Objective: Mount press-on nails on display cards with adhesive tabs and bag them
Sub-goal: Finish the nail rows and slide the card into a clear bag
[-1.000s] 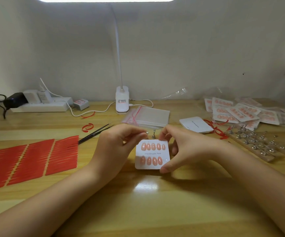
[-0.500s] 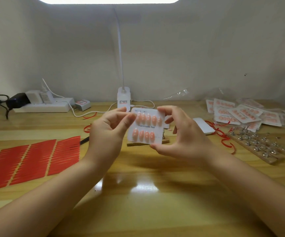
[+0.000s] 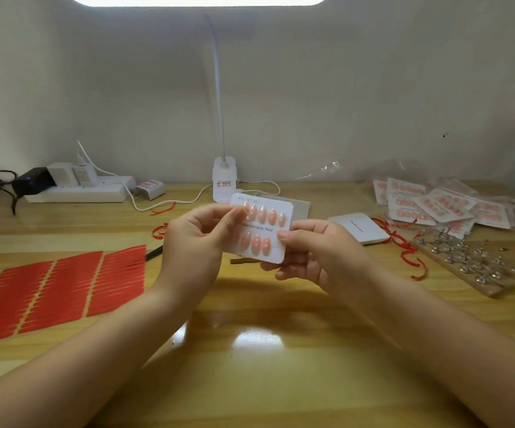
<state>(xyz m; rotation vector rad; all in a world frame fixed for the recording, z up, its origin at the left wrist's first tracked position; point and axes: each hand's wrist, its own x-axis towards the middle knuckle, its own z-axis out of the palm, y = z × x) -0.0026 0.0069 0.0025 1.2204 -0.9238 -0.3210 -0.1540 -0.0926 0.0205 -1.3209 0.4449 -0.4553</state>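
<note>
A white display card (image 3: 264, 227) printed "Handmade Nail" carries two rows of pink press-on nails and is lifted off the table, tilted toward me. My left hand (image 3: 197, 242) pinches its left edge, thumb over the top row. My right hand (image 3: 318, 257) holds the card's right edge and lower corner, thumb on the front and fingers curled behind. Red adhesive tab sheets (image 3: 55, 291) lie flat at the left. A stack of clear zip bags (image 3: 301, 206) lies behind the card, mostly hidden.
Bagged finished cards (image 3: 435, 205) are piled at the right rear. A wooden board with metal nail stands (image 3: 472, 267) sits right, a white case (image 3: 362, 227) beside it. Lamp base (image 3: 224, 180), power strip (image 3: 80, 191), tweezers (image 3: 154, 252) and red ribbon scraps (image 3: 410, 261) lie around.
Both hands lifted the card from the table and tilted it up toward me; the right hand slid down to the card's lower right edge.
</note>
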